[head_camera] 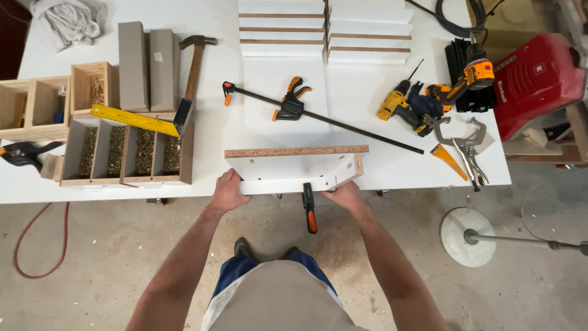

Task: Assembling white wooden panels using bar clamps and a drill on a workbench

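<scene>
left hand [228, 192] grips white panel [294, 171] edge | right hand [344, 195] holds its other end | wooden tray [125, 153] compartments hold screws

A white laminated chipboard panel assembly [297, 168] stands at the near edge of the table, directly between the two hands. One board stands on its long edge, its raw brown chipboard edge facing up; a second white board meets it at an angle, and a short end piece with small drilled holes closes the end nearer the right hand. A small black-and-orange clamp [309, 208] grips the lower edge just beside the right hand, its handle hanging below the table edge.
</scene>
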